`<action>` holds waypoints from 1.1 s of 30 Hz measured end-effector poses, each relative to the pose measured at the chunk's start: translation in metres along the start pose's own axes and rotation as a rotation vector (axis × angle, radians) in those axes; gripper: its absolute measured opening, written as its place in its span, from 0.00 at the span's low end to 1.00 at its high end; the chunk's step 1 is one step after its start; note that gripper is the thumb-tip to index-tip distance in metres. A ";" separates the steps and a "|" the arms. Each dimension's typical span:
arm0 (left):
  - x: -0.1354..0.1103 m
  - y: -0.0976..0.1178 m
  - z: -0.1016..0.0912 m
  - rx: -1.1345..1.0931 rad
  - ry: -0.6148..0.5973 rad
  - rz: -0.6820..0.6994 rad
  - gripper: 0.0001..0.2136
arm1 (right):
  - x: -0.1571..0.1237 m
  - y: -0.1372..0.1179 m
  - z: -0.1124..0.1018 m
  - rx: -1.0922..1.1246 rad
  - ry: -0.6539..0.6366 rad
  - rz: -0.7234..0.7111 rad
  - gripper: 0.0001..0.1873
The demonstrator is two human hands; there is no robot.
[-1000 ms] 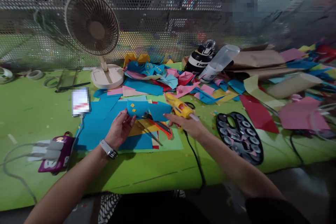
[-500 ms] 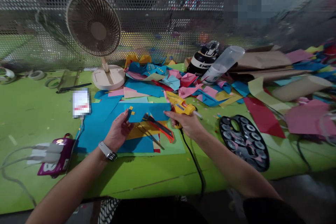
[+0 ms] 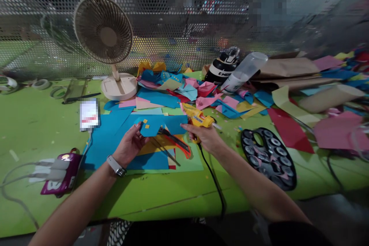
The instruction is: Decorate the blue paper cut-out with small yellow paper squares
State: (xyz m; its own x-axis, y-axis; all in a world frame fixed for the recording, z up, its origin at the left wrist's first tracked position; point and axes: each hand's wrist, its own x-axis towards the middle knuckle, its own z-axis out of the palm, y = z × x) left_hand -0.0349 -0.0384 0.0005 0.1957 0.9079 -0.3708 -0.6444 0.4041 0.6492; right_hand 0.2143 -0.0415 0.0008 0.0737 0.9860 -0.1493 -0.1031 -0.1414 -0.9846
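Observation:
My left hand [image 3: 133, 143] pinches the left end of a cut piece of blue paper [image 3: 155, 125] that bears two small yellow squares. A yellow glue gun [image 3: 198, 117] is gripped in my right hand [image 3: 206, 135], its nozzle pointing up and left beside the paper's right edge. A black cord runs from its handle down over the table edge. Under the raised paper lie an orange-and-black utility knife [image 3: 180, 144] and thin dark tweezers-like tool [image 3: 167, 152], on top of stacked blue, yellow and green sheets [image 3: 152, 160].
A beige fan [image 3: 119, 86] stands behind, with folded paper scraps [image 3: 184, 88] beside it. Further right are a black bottle [image 3: 220, 65], a clear bottle [image 3: 245, 71] and a black paint palette [image 3: 268, 157]. A phone [image 3: 89, 114] and purple power bank [image 3: 62, 173] with cables lie left.
The blue paper has tilted slightly, so its lower edge and the yellow squares face me more. Both hands keep their grip, with the glue gun nearly in the same place.

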 end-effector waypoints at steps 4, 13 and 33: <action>-0.001 0.002 0.002 0.012 0.038 0.024 0.11 | 0.001 0.000 0.000 0.004 0.005 0.002 0.23; -0.001 -0.002 0.003 0.081 0.057 0.062 0.14 | 0.001 0.007 -0.002 -0.011 -0.011 -0.008 0.22; 0.007 -0.004 -0.008 -0.014 0.198 0.034 0.16 | 0.006 0.030 -0.014 -0.042 -0.093 0.100 0.21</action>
State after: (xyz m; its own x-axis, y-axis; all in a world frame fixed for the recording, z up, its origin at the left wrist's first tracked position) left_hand -0.0367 -0.0351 -0.0101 0.0249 0.8807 -0.4730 -0.6586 0.3704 0.6550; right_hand 0.2255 -0.0410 -0.0312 -0.0275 0.9704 -0.2398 -0.0632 -0.2411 -0.9684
